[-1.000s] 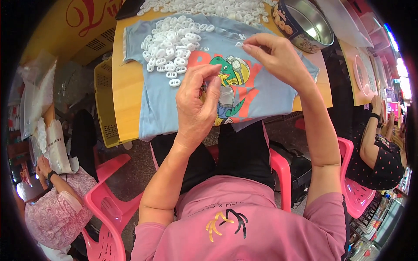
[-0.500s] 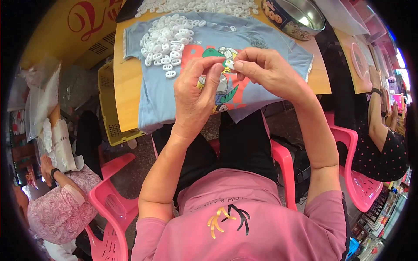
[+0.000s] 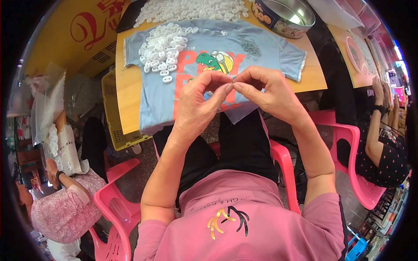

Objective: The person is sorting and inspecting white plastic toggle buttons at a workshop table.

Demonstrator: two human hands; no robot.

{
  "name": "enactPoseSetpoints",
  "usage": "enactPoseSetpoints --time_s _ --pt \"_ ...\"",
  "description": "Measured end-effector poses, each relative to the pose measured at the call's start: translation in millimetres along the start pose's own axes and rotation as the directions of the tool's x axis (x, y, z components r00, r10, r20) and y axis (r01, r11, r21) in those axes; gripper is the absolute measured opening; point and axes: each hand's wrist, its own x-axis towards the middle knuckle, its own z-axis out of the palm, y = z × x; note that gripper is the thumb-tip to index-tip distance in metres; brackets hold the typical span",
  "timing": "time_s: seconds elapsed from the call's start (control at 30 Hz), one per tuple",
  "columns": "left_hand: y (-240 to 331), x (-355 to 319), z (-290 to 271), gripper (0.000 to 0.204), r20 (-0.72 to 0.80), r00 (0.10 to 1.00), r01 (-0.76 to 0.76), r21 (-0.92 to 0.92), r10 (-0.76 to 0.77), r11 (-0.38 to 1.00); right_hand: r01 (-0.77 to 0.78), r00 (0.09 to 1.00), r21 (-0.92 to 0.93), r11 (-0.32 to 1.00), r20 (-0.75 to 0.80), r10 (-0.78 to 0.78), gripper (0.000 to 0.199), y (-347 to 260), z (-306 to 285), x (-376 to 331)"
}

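My left hand (image 3: pixel 198 100) and my right hand (image 3: pixel 276 93) meet fingertip to fingertip above the front of a light blue printed T-shirt (image 3: pixel 156 104). Thumb and forefinger of each are pinched together. What lies between them is hidden or too small to make out. Left of my hands, a heap of oval white plastic pieces with two holes (image 3: pixel 161 45) rests on the shirt. One loose white piece (image 3: pixel 224 33) lies near the collar. On the shirt's right side sits a small pile of grey metal-looking bits (image 3: pixel 250 48).
The shirt covers a yellow-brown table (image 3: pixel 126 102). More white pieces (image 3: pixel 187 9) spread along its far side, beside a round tin (image 3: pixel 278 21). A yellow basket (image 3: pixel 114 126) stands left below. People sit nearby, on the left (image 3: pixel 69 209) and right (image 3: pixel 383 152).
Both hands have come nearer to me and lower over the shirt, uncovering its dinosaur print. The white piece seen between my fingertips earlier no longer shows.
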Motion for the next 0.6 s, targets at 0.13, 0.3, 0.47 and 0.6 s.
enactPoseSetpoints --time_s 0.13,0.3,0.47,0.6 --pt "-1 -3 6 0.011 0.035 0.998 0.061 -0.055 -0.059 0.997 -0.093 0.996 0.151 0.984 0.009 0.093 0.021 15 4 -11" --pt "14 -9 19 0.018 -0.001 0.959 0.266 -0.341 -0.283 0.902 -0.092 0.987 0.419 0.903 -0.081 0.138 0.02 12 8 -20" --pt "-3 -16 31 0.02 -0.026 0.981 0.157 -0.483 -0.192 0.862 -0.035 0.979 0.522 0.852 -0.154 0.134 0.018 13 17 -24" --pt "-5 -16 31 0.018 -0.087 0.972 0.157 -0.448 -0.218 0.88 0.072 0.973 0.16 0.985 -0.229 -0.034 0.014 21 6 -20"
